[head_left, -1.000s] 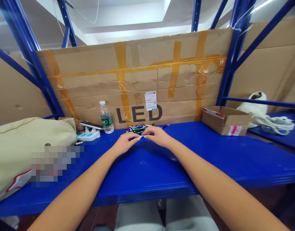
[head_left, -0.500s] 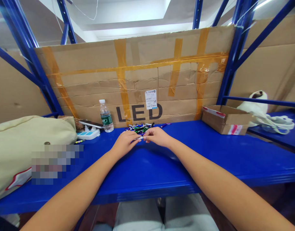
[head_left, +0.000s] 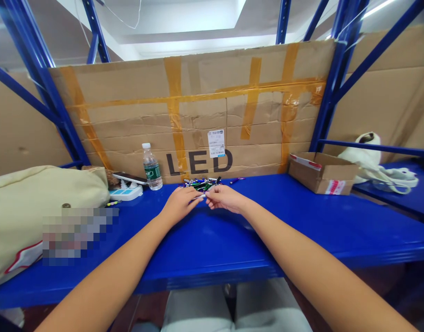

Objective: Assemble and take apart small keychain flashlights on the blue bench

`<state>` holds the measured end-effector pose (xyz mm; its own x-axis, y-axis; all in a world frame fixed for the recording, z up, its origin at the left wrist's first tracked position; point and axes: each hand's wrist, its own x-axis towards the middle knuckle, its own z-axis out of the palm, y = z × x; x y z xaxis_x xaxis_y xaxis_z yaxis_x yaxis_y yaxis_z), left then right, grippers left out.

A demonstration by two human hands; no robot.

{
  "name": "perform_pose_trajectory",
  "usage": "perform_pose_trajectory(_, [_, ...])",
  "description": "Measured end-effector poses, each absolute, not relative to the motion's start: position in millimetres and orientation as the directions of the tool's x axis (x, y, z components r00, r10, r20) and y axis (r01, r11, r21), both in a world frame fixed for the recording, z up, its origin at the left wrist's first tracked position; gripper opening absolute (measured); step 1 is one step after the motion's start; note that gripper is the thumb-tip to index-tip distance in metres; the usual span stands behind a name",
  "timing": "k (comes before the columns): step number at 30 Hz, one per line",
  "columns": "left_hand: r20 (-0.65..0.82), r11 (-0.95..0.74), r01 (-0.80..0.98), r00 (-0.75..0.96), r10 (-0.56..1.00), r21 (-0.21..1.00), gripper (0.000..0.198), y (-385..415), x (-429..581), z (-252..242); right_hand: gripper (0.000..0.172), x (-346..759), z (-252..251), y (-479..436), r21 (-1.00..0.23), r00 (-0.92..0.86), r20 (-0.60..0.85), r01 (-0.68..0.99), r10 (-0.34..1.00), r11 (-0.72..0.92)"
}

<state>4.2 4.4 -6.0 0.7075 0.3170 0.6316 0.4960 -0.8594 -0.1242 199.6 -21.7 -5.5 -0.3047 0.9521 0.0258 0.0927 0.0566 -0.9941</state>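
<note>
My left hand (head_left: 180,203) is closed in a pinch around a slim white pen (head_left: 200,197), most of it covered by the fingers. Opposite it, my right hand (head_left: 226,199) pinches the pen's other end with thumb and fingertips. Just behind both hands lies a pile of pens (head_left: 202,184) in green, black, purple and white, partly hidden by the fingers. One dark purple pen (head_left: 236,180) rests apart on the right of the pile.
The blue tabletop (head_left: 212,244) backs onto a taped cardboard sheet (head_left: 128,120). At left are a cream bag (head_left: 42,198), a white power strip (head_left: 127,192), a phone (head_left: 129,178) and a water bottle (head_left: 152,168). An open cardboard box (head_left: 322,174) sits at right.
My right hand has tilted and lowered slightly, its fingers turning at the pen's end. My left hand stays nearly where it was. The camera view has shifted a little.
</note>
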Motion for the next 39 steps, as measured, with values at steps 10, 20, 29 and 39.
perform_pose_trajectory(10, [0.353,-0.654,0.368,0.617,0.704,0.661,0.037,7.6,0.3,-7.4,0.021,207.0,2.4,-24.8,-0.169,-0.531,0.479,0.726,0.699,0.667])
perform_pose_trajectory(20, [0.500,-0.803,0.348,0.643,0.580,0.484,0.028,3.1,-0.8,-8.7,0.020,201.3,-2.3,-28.5,-0.200,-0.519,0.429,0.744,0.739,0.638])
perform_pose_trajectory(29, [0.605,-0.850,0.406,0.599,0.525,0.335,0.026,1.7,17.0,-5.0,0.031,216.3,3.1,-15.7,-0.585,-0.391,0.471,0.533,0.791,0.611])
perform_pose_trajectory(39, [0.408,-0.834,0.534,0.736,0.540,0.141,0.023,11.2,18.0,-18.5,0.020,282.0,-15.9,17.1,-0.374,-0.114,0.380,0.889,0.918,0.265])
